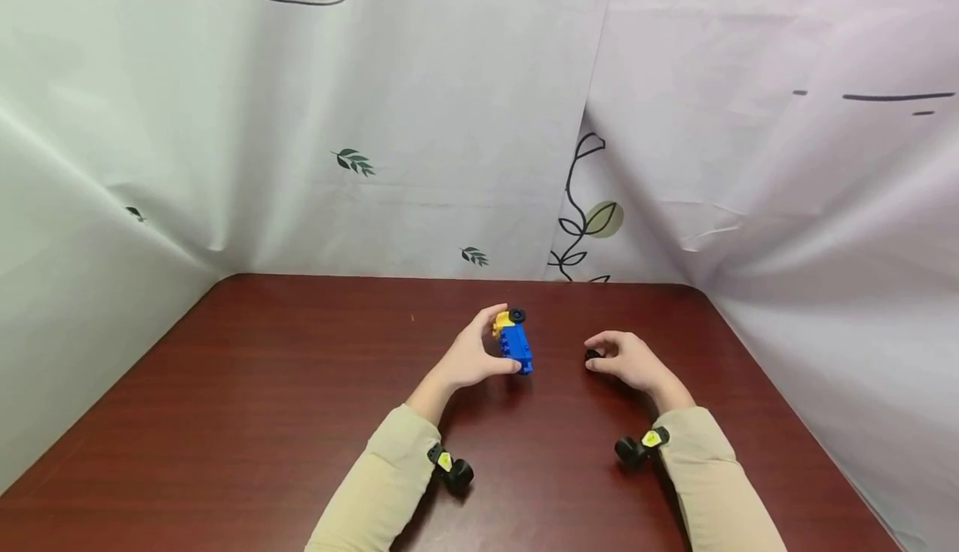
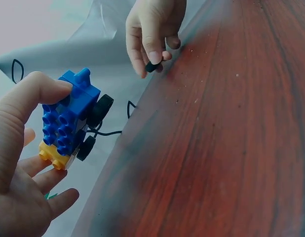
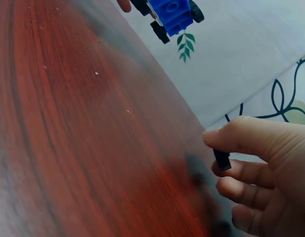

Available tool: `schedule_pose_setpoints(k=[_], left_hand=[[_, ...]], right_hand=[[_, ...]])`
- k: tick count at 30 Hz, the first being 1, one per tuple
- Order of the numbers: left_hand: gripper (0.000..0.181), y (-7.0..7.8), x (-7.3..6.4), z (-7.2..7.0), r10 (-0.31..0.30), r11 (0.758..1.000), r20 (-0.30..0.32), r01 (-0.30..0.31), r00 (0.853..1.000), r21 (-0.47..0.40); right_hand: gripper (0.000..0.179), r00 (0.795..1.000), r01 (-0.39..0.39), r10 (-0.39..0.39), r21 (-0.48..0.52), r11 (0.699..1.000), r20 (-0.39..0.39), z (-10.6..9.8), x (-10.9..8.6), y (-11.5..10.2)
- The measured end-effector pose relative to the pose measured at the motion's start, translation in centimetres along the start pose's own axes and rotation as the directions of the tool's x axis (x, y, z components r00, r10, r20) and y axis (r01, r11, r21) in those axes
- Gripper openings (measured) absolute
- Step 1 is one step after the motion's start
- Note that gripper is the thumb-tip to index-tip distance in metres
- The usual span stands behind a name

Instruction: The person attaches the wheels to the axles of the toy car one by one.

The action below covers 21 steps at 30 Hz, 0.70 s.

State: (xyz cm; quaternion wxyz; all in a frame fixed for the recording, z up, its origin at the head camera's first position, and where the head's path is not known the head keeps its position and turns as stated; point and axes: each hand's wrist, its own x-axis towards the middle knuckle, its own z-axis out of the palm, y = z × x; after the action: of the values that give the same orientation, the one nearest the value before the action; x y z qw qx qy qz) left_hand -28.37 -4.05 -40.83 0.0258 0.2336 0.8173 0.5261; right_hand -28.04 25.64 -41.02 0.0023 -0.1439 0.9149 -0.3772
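Note:
My left hand point(image 1: 468, 358) grips a toy car point(image 1: 515, 346) of blue and yellow building bricks, tilted up on end above the table. The thumb presses the blue end, with fingers at the yellow end. Studs on the blue bricks point(image 2: 61, 126) and two black wheels point(image 2: 99, 109) along one side show in the left wrist view. From the right wrist, the car's underside and another wheel point(image 3: 196, 11) on its other side come into sight. To the right, my right hand point(image 1: 635, 360) pinches a small black wheel point(image 3: 222, 159) between thumb and index finger, apart from the car.
Both hands are over the far half of a reddish-brown wooden table point(image 1: 285, 419). A pale curtain point(image 1: 449, 119) with printed leaves hangs behind and along both sides. Each sleeve carries a black wrist camera point(image 1: 457, 475).

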Motion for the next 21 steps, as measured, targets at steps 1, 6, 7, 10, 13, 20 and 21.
schedule_pose_setpoints(k=[1, 6, 7, 10, 13, 20, 21], left_hand=[[0.087, 0.0, 0.0, 0.0, -0.001, 1.0, -0.003, 0.001, 1.0, -0.003], [0.088, -0.1, -0.2, 0.3, 0.008, 1.0, -0.007, -0.008, 1.0, 0.004], [0.088, -0.1, -0.2, 0.4, 0.005, 1.0, -0.002, -0.005, 1.0, 0.008], [0.088, -0.2, -0.4, 0.7, -0.005, 1.0, 0.009, 0.005, 1.0, 0.014], [0.088, -0.3, -0.4, 0.8, -0.008, 1.0, 0.003, 0.008, 1.0, 0.011], [0.086, -0.2, 0.0, 0.5, -0.012, 1.0, -0.017, 0.012, 1.0, 0.01], [0.086, -0.1, 0.1, 0.5, -0.014, 1.0, -0.019, 0.014, 1.0, 0.013]], right_hand=[[0.032, 1.0, 0.0, 0.0, 0.0, 1.0, -0.011, 0.1, 0.0, -0.2], [0.031, 0.999, 0.002, 0.0, 0.024, 1.0, -0.049, 0.5, 0.1, -1.0], [0.031, 0.999, 0.002, 0.0, 0.031, 1.0, -0.052, 0.7, 0.1, -1.1], [0.031, 0.998, -0.004, 0.006, 0.041, 0.999, -0.06, 1.1, 0.2, -1.5], [0.032, 0.997, -0.007, 0.012, 0.064, 0.998, -0.081, 1.5, 0.6, -1.9], [0.033, 0.991, 0.023, -0.007, 0.115, 0.993, -0.136, 1.8, 2.1, -3.8], [0.033, 0.99, 0.029, -0.011, 0.127, 0.992, -0.142, 1.8, 2.3, -4.1]])
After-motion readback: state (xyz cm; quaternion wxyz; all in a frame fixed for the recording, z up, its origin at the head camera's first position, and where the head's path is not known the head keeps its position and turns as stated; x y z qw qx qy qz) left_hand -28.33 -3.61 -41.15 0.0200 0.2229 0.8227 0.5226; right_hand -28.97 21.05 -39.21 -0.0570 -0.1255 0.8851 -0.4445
